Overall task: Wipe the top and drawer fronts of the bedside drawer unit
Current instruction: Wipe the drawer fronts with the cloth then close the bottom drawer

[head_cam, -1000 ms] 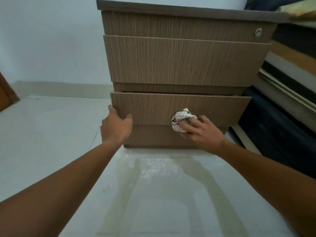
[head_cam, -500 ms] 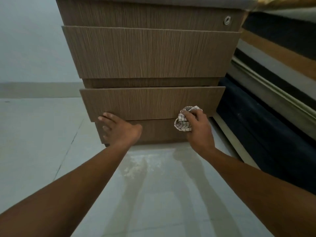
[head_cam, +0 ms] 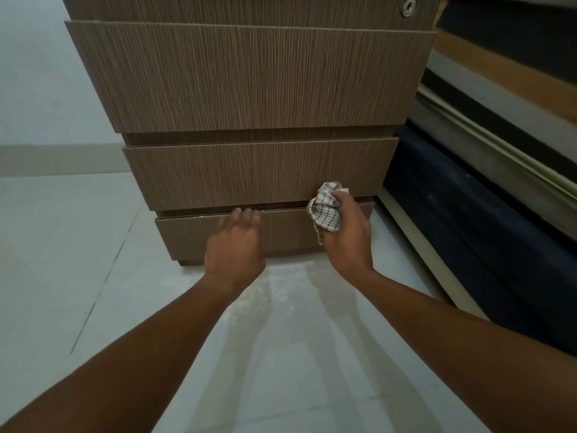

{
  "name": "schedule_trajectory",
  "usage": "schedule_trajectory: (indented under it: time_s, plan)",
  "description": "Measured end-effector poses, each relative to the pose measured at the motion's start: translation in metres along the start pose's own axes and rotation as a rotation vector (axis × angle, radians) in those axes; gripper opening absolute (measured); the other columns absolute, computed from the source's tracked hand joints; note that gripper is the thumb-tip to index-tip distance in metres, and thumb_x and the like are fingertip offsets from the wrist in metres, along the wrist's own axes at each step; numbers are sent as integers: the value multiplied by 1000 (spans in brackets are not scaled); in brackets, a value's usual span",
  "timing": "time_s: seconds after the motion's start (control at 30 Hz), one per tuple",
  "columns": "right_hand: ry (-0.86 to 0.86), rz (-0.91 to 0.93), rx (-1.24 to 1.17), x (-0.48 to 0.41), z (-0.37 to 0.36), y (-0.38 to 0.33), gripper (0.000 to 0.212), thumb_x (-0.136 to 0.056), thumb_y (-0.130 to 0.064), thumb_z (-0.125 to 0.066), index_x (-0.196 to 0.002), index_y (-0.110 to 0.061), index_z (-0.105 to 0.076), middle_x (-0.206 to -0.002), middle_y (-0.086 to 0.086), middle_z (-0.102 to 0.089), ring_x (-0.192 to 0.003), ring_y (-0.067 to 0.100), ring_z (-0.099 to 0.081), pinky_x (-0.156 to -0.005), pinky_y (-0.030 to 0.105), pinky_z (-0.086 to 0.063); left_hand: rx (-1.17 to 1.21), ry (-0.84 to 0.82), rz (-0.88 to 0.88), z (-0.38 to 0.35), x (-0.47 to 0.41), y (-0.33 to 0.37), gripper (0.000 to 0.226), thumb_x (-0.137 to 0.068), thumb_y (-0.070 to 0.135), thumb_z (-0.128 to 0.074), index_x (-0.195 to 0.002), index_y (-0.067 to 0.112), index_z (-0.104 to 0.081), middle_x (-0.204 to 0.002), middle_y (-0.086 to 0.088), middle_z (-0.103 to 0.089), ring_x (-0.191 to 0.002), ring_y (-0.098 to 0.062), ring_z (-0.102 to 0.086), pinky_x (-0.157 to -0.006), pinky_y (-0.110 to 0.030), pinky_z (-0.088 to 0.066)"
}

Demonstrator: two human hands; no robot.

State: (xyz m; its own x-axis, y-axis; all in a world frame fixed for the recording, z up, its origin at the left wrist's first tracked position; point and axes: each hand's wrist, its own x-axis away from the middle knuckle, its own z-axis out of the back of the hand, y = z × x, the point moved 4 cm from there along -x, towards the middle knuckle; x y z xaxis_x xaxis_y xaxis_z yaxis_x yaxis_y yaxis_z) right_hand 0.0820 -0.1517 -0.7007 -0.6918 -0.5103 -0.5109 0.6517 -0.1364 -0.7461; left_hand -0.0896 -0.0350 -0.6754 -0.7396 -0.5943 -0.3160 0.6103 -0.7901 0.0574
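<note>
The brown wood-grain drawer unit [head_cam: 249, 79] stands on the floor in front of me, and its top lies out of view. My right hand [head_cam: 348, 239] grips a bunched white checked cloth [head_cam: 326, 210] held against the right end of the drawer fronts, at the gap between the third drawer [head_cam: 249, 173] and the bottom drawer [head_cam: 187, 235]. My left hand [head_cam: 235, 245] rests on the middle of the bottom drawer front, fingers spread, their tips at its upper edge. A round lock [head_cam: 408, 7] sits at the top drawer's right end.
A bed with a dark base [head_cam: 487, 245] and striped mattress edge runs along the right of the unit. Pale floor tiles [head_cam: 78, 245] spread to the left and below me. A light wall [head_cam: 31, 73] with a skirting board stands behind on the left.
My left hand slid from the unit's left corner to the middle of the bottom drawer front. My right hand carried the cloth rightward along the drawer. The view came closer and lower.
</note>
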Motion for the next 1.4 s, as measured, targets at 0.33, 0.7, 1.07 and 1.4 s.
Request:
schedule_trajectory:
  time_s: [0.33, 0.7, 1.07, 1.4]
  plan:
    - [-282, 221, 276, 5, -16, -34, 67, -78, 6, -72, -140, -12, -54, -143, 7, -52, -130, 25, -51, -110, 38, -46, -84, -155, 24, -3, -38, -6, 58, -78, 8, -64, -135, 16, -55, -121, -9, -65, -113, -29, -62, -101, -46, -43]
    - [-396, 472, 745, 24, -27, -21, 62, -87, -48, -65, -143, -29, -45, -134, 3, -52, -129, 26, -45, -119, 64, -11, -52, -142, -4, 27, -5, -13, 30, -85, 39, -69, -107, 19, -72, -96, -14, -72, -89, -34, -68, -74, -34, -51]
    - [124, -71, 554, 13, 42, 57, 56, -85, -21, -65, -138, -17, -46, -138, 9, -48, -127, 30, -46, -108, 51, -40, 18, 16, -22, 22, -9, -15, 26, -94, 37, -56, -100, 25, -79, -86, -9, -76, -75, -32, -70, -59, -33, -45]
    - [576, -937, -295, 27, -13, 93, 45, -105, -39, -37, -145, -23, -49, -137, 9, -60, -124, 30, -58, -107, 44, -45, 103, 130, -85, 8, -25, -22, 16, -86, 19, -69, -96, 23, -80, -88, -7, -78, -73, -33, -71, -64, -37, -49]
